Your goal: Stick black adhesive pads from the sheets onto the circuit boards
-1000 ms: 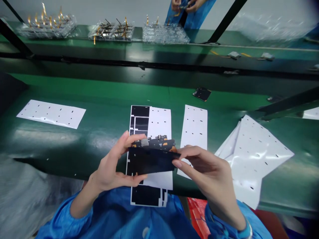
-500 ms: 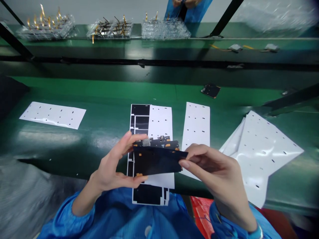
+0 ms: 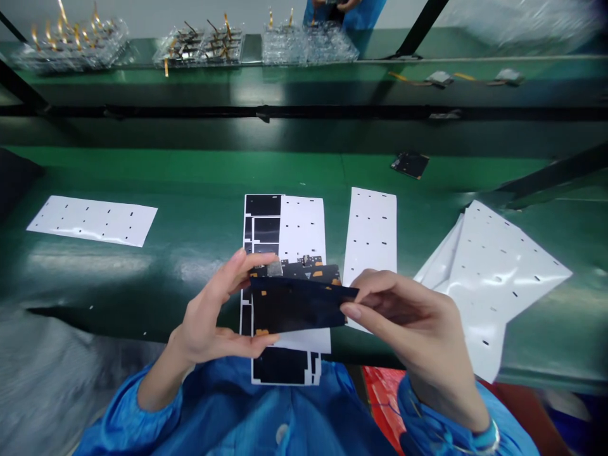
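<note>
My left hand (image 3: 213, 316) grips a dark circuit board (image 3: 304, 271) with orange patches, thumb below and fingers over its top left edge. My right hand (image 3: 408, 323) pinches the right end of a black film sheet (image 3: 294, 305) that lies across the front of the board. Both are held just above a white backing sheet (image 3: 304, 228) carrying black stickers, which lies on the green conveyor belt (image 3: 199, 209) in front of me.
More white backing sheets lie on the belt: one at the left (image 3: 92, 220), one beside the middle sheet (image 3: 371, 231), a loose pile at the right (image 3: 494, 272). A small dark board (image 3: 410, 164) rests farther back. Clear trays of parts (image 3: 199, 44) line the far shelf, where another person's blue sleeve (image 3: 342, 9) shows.
The view shifted slightly. My hands keep nearly the same hold; the black film's right end has come a little further right and away from the board.
</note>
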A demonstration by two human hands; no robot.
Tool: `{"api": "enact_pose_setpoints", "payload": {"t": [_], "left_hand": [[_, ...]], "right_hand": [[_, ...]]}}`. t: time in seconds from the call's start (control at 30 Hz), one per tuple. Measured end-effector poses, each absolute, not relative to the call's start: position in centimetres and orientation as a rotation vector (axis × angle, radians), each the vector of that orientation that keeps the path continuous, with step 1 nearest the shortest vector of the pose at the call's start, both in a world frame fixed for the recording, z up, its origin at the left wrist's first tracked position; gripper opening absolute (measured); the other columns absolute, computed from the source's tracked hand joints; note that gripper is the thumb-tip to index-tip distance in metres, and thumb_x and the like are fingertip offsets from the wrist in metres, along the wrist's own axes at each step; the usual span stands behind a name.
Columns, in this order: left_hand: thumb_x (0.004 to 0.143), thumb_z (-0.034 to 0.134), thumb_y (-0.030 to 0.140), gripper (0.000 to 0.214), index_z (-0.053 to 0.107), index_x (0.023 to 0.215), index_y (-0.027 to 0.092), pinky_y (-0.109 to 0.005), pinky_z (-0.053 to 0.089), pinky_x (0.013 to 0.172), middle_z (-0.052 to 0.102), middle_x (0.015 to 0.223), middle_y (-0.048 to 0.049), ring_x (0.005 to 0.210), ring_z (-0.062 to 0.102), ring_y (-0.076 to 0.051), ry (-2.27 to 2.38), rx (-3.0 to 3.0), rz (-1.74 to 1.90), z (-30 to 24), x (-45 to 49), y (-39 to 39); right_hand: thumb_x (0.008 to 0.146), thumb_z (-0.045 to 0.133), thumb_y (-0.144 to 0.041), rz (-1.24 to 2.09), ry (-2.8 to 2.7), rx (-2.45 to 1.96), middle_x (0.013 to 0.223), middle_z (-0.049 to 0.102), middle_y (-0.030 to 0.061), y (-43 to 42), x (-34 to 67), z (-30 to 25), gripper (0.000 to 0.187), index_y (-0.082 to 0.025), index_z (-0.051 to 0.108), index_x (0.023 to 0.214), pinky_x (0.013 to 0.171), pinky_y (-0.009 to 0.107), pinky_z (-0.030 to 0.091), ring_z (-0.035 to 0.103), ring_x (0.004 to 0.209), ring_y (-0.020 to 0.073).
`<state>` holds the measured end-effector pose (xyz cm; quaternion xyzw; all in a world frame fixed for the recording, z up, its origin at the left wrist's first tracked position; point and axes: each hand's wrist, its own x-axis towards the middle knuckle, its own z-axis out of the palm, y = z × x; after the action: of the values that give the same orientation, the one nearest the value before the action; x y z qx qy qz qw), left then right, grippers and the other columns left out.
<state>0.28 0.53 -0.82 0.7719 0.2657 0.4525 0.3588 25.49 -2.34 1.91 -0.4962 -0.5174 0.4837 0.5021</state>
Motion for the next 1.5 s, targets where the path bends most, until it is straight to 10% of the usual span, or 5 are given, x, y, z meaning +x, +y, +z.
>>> {"api": "enact_pose_setpoints", "payload": {"t": [0.57,0.77,1.1,1.5], "left_hand": [[0.081,0.079,0.017,0.080,0.043,0.152,0.027,-0.037,0.061,0.101,0.052,0.146,-0.0125,0.130,0.059,-0.026,0.642,2.276,1.208,-0.8,0.1,1.1],[0.084,0.073,0.016,0.029,0.073,0.111,0.025,-0.035,0.066,0.091,0.050,0.137,-0.0079,0.127,0.061,-0.028,0.810,2.508,1.107,0.0,0.2,0.5],[0.083,0.072,0.013,0.026,0.074,0.108,0.020,-0.030,0.068,0.085,0.055,0.126,-0.0074,0.120,0.065,-0.027,0.810,2.542,1.085,-0.2,0.9,-0.1],[0.086,0.070,0.017,0.018,0.074,0.101,0.026,-0.025,0.068,0.082,0.054,0.125,-0.0036,0.119,0.066,-0.022,0.865,2.433,1.191,-0.6,0.5,-1.1]], "right_hand": [[0.080,0.078,-0.018,1.074,-1.338,-1.124,0.068,0.070,-0.0009,-2.1,25.3,1.9,0.010,-0.022,0.069,0.076,0.052,0.019,0.057,0.066,0.059,0.0106],[0.088,0.070,-0.019,0.652,-1.646,-1.297,0.077,0.074,0.0012,-2.4,25.0,2.3,0.005,-0.023,0.069,0.086,0.060,0.026,0.059,0.070,0.067,0.0147],[0.100,0.056,-0.033,-0.009,-1.912,-1.435,0.061,0.072,0.0011,-2.0,25.9,0.5,0.030,-0.021,0.070,0.077,0.043,0.025,0.040,0.063,0.050,0.0108],[0.070,0.088,-0.031,1.171,-1.430,-1.150,0.074,0.070,-0.0054,-1.5,23.2,1.4,0.037,-0.024,0.067,0.100,0.058,0.020,0.058,0.063,0.060,0.0091]]}}
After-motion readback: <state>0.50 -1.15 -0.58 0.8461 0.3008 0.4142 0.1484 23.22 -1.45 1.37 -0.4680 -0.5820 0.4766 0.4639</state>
